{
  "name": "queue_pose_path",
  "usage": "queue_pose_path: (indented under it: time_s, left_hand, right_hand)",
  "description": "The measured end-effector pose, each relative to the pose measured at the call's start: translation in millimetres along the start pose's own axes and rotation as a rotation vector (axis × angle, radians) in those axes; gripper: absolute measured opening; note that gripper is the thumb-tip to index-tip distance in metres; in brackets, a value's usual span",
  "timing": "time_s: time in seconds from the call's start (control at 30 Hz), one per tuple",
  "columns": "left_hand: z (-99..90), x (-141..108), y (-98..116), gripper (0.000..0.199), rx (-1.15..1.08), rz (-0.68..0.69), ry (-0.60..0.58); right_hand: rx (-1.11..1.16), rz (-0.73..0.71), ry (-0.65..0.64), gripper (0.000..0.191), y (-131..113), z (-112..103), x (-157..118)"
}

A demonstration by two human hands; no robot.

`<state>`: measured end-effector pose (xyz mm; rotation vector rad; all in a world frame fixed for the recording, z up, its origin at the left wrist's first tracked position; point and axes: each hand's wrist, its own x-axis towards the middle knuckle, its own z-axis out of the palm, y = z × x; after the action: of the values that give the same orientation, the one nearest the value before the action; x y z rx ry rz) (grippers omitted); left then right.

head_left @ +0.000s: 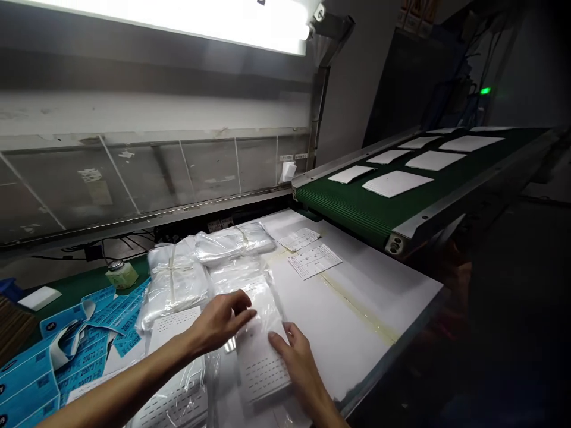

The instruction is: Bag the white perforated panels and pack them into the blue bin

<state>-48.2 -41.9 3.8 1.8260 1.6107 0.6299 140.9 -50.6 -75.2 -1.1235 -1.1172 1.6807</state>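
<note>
A stack of white printed cards (pixel 261 351) with rows of dashes lies partly under or inside a clear plastic bag (pixel 263 297); I cannot tell which. Its right edge is held by my right hand (pixel 298 359), the thumb on top and the fingers at the side. Over the upper left of the stack, my left hand (pixel 225 318) has its thumb and bent fingers apart. Beneath my left forearm is another pile of dashed white cards (pixel 182 386), partly covered by clear plastic. Bundles of clear plastic bags (pixel 176 279), tied with string, lie beyond my left hand.
Blue printed label strips (pixel 84 351) are heaped at left, near a small bottle (pixel 122 274). Two printed sheets (pixel 316 261) lie on the white work surface (pixel 379 285). A green conveyor belt (pixel 352 205) bearing several white sheets runs off at right. A lit tube lamp (pixel 178 21) hangs above.
</note>
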Motion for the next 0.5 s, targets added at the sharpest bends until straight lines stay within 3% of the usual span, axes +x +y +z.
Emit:
queue_pose_path:
  time_s: [0.07, 0.13, 0.23, 0.37, 0.43, 0.5]
  left_hand:
    - [-1.5, -6.9, -0.9, 0.043, -0.194, -0.159, 0.312]
    - [0.3, -12.8, 0.0, 0.058, -0.431, -0.336, 0.471]
    - [7.7, -18.0, 4.3, 0.065, -0.753, -0.382, 0.368]
    - [18.8, -20.6, 12.6, 0.049, -0.965, -0.168, 0.242]
    - [25.6, -24.3, 17.4, 0.045, -0.967, -0.113, 0.248]
    - [35.5, -31.4, 22.4, 0.037, -0.907, -0.072, 0.262]
  right_hand:
    - [0.034, -0.032, -0.021, 0.038, -0.5, -3.7, -1.5]
    - [0.053, -0.073, -0.044, 0.038, -0.3, -3.6, -0.1]
    - [0.065, -0.142, -0.088, 0.039, 1.0, 4.6, 3.9]
    - [-0.041, -0.289, -0.07, 0.037, 2.0, 12.5, 5.6]
    - [-0.159, -0.337, -0.077, 0.04, -0.2, 1.0, 4.0]
    - [-0.315, -0.32, -0.169, 0.051, -5.5, -24.9, -0.1]
